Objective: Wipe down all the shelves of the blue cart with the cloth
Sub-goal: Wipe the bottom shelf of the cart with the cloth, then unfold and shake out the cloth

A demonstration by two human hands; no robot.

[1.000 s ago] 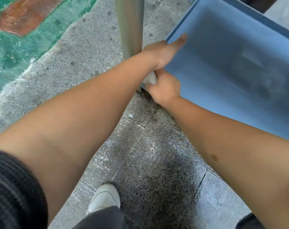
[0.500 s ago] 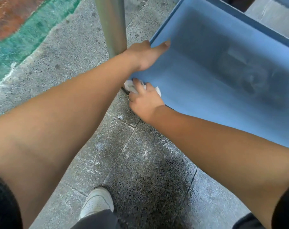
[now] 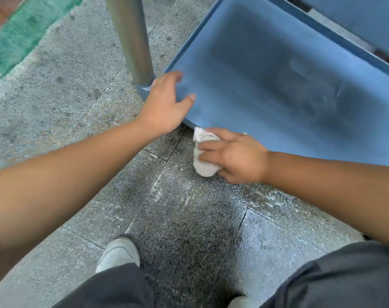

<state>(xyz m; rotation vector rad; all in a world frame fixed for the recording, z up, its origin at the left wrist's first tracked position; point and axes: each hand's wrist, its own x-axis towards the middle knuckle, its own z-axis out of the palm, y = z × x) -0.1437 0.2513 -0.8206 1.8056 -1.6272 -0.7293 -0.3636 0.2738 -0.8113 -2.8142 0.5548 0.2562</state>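
Note:
The blue cart's lowest shelf point(image 3: 267, 70) fills the upper right, a shallow tray with a raised rim, dusty grey in its middle. My left hand point(image 3: 164, 105) rests on its near left corner, fingers spread and straight over the rim. My right hand point(image 3: 235, 154) grips a bunched white cloth point(image 3: 202, 156) against the shelf's near outer edge, fingers curled over the cloth. Part of a higher blue shelf point(image 3: 362, 16) shows at the top right.
A grey metal cart post point(image 3: 131, 38) rises at the shelf's left corner. The floor is speckled grey tile point(image 3: 178, 218), with a green painted patch point(image 3: 22, 38) at upper left. My white shoe point(image 3: 117, 254) and dark trousers sit at the bottom.
My right hand has slid the cloth to the right along the near edge, away from the corner post. My left hand has shifted on the corner, its fingers now spread.

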